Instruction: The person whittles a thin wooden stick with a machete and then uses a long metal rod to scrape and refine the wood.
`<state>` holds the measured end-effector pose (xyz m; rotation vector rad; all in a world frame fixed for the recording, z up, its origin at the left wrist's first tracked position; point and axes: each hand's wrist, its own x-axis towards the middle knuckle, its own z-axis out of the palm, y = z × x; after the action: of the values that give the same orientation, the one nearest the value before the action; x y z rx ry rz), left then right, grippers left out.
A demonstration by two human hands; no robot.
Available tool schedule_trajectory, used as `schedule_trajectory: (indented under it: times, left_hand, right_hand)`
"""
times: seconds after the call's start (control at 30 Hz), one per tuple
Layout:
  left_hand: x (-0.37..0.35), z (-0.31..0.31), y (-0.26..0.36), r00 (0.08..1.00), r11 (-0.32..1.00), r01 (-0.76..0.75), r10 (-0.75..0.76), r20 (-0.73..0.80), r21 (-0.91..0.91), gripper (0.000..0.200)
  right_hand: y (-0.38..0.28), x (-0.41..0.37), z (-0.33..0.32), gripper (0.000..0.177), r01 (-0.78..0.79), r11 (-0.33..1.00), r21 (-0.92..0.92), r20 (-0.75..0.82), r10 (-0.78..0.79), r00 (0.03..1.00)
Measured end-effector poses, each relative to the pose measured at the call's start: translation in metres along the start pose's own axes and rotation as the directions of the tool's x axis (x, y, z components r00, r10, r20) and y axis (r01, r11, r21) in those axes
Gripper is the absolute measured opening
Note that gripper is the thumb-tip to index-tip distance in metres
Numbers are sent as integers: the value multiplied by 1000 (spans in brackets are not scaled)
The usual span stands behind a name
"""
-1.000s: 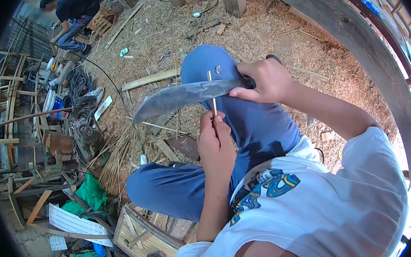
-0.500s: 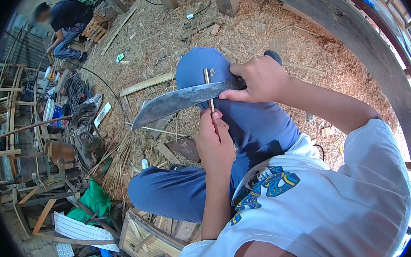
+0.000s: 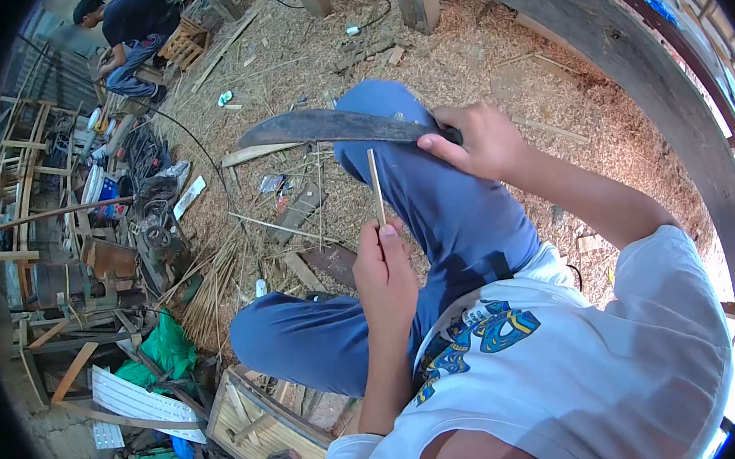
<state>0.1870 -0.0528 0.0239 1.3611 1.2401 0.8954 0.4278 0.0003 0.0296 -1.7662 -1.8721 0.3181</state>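
My right hand (image 3: 483, 144) is closed round the handle of a machete (image 3: 334, 128), whose broad dark blade points left across my raised knee. In my left hand (image 3: 384, 267) a thin wooden stick (image 3: 376, 186) is pinched between thumb and fingers, pointing away from me. The blade lies just beyond the stick's far tip, with a small gap visible between them. Beneath both is my leg in blue trousers (image 3: 461, 209). Most of the machete's handle is hidden by my right hand.
Wood shavings (image 3: 492, 56) cover the ground. A bundle of thin sticks (image 3: 208, 289) lies left of my legs. Scrap and tools are piled farther left, near a green plastic bag (image 3: 170, 349). A wooden beam (image 3: 629, 45) curves along the right. Another person (image 3: 136, 32) sits far left.
The machete has moved away from me along the stick and off its far tip; it crossed the stick before. My left hand still holds the stick in nearly the same place.
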Motion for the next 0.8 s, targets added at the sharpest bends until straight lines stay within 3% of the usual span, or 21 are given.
schedule_trajectory:
  times: [0.2,0.6,0.8]
  left_hand:
    - [22,10,7,998,996,21,-16,64,-81,22]
    - [30,12,20,970,947,215,-178,164,-240,22]
    - [34,16,9,995,998,61,-60,74,-15,24]
  right_hand:
    - [-3,0,-6,68,209,976,-63,36,-207,978]
    - [-1,2,-3,73,176,980,-96,52,-172,984]
    - [-4,4,-7,64,170,979,-114,83,-162,983]
